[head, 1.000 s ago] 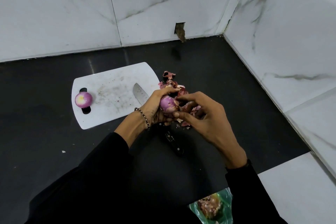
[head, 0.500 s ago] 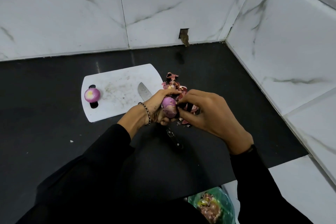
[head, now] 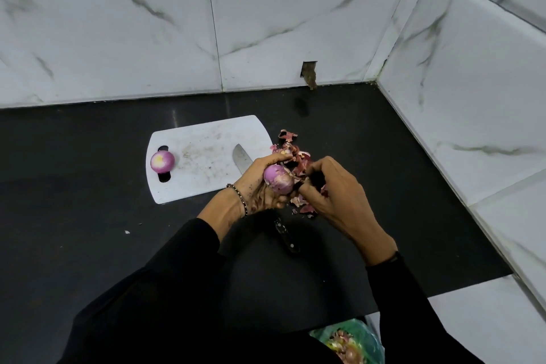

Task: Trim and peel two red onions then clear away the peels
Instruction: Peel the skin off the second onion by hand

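Held up just above the worktop [head: 88, 192], near the right edge of the cutting board [head: 204, 139]: one red onion [head: 277, 179], mostly shiny purple, with a dull brownish patch near its right end. Wrapped round it from the left and from below, the curled fingers of the left hand [head: 258, 189], gripping it. Pinching at its right end, the curled fingers and thumb of the right hand [head: 334, 192], most likely tugging at a last bit of skin; too small to tell for sure.

Resting on the left end of the cutting board, right by the handle hole: a peeled onion [head: 162, 161], smooth and bare, pale cut face showing.

So, by the look of it: one onion done, the other trimmed and nearly bare. Left to do: pulling off the last skin, putting that onion down, then clearing away the peels [head: 297, 156].

Heaped on the worktop just right of the board, behind and under the hands, those peels, dry and pinkish. Lying under the hands, a knife [head: 242, 160], blade tip on the board, dark handle on the worktop, not held. Down at the bottom edge, lower than the worktop, a green bag [head: 365, 340] with more scraps inside.

Counted: two red onions, two hands, one knife, one cutting board, one heap of peels, one green bag
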